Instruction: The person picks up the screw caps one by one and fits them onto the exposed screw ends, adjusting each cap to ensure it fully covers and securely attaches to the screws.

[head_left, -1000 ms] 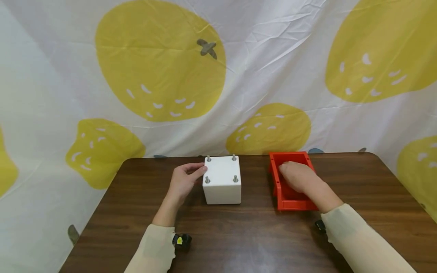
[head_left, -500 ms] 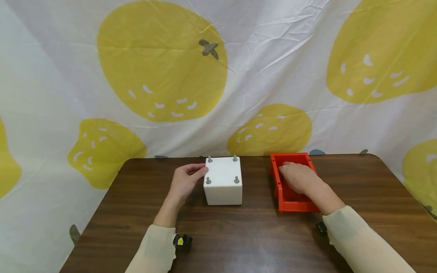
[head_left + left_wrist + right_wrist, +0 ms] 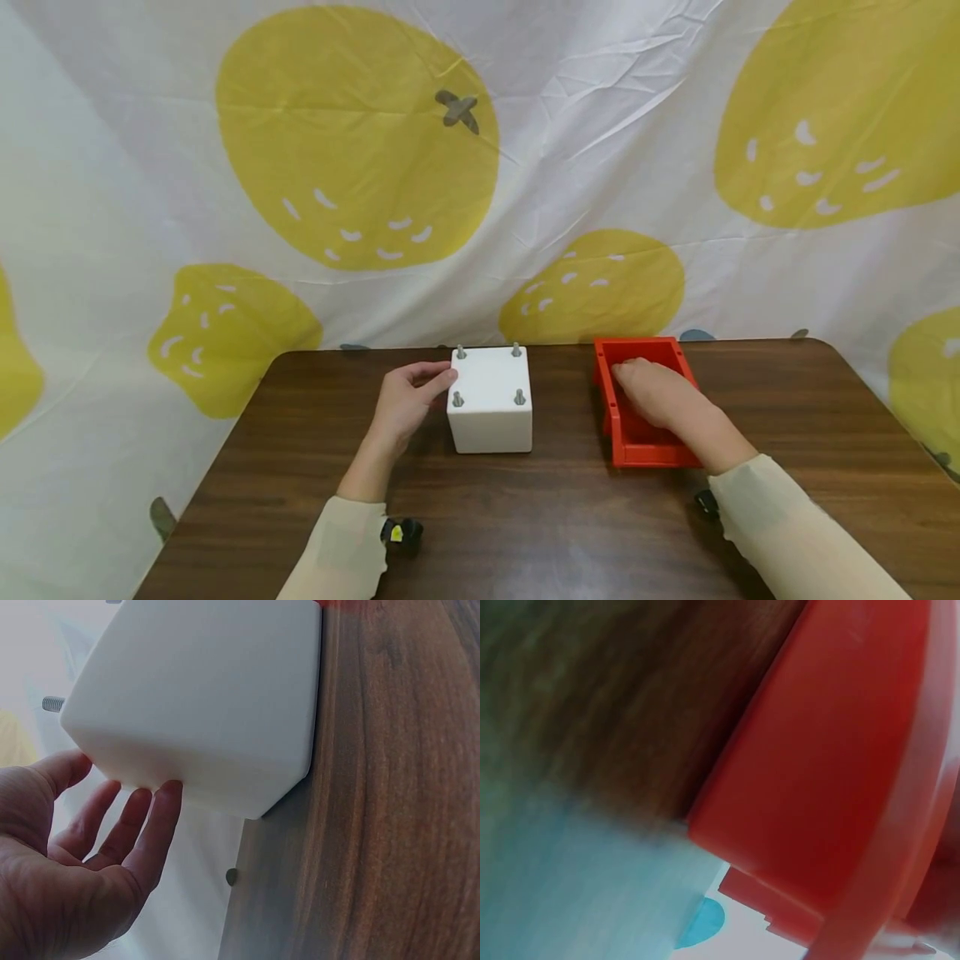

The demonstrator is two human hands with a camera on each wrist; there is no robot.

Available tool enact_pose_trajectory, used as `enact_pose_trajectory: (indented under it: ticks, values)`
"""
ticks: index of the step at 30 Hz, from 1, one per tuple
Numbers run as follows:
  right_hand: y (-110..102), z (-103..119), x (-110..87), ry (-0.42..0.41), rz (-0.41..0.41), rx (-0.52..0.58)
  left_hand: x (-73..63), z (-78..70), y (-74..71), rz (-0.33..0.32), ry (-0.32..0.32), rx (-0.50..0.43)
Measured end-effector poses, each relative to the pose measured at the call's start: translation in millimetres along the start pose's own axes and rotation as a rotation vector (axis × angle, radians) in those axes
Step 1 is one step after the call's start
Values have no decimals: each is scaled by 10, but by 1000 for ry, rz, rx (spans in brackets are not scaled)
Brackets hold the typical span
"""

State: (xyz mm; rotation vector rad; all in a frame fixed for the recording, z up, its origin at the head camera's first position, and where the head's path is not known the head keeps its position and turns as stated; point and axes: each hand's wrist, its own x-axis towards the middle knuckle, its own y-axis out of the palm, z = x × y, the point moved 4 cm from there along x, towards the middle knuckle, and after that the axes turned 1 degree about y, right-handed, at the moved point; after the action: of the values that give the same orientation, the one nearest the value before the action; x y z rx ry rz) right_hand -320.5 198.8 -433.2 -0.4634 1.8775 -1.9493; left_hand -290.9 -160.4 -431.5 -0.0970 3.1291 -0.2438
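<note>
Left hand [image 3: 401,403], fingers relaxed, touches a white box [image 3: 491,402] at its three o'clock. Right hand [image 3: 657,392] sits inside a red bin [image 3: 654,455]; cannot tell its grip.

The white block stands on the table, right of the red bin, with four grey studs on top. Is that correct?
Not quite: the head view shows the white block to the left of the red bin, not the right. It does stand on the table, with four grey studs on top.

The block [image 3: 491,380] is white, bin [image 3: 656,456] red, table [image 3: 540,525] wood-grained brown, cloth [image 3: 551,175] white with yellow fruit [image 3: 360,142].
</note>
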Motion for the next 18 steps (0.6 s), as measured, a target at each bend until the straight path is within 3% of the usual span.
enact_pose_trajectory:
  ticks: [18]
  values:
    - [-39,22,-2,-26,-28,50,7,21,-5,11,4,-12]
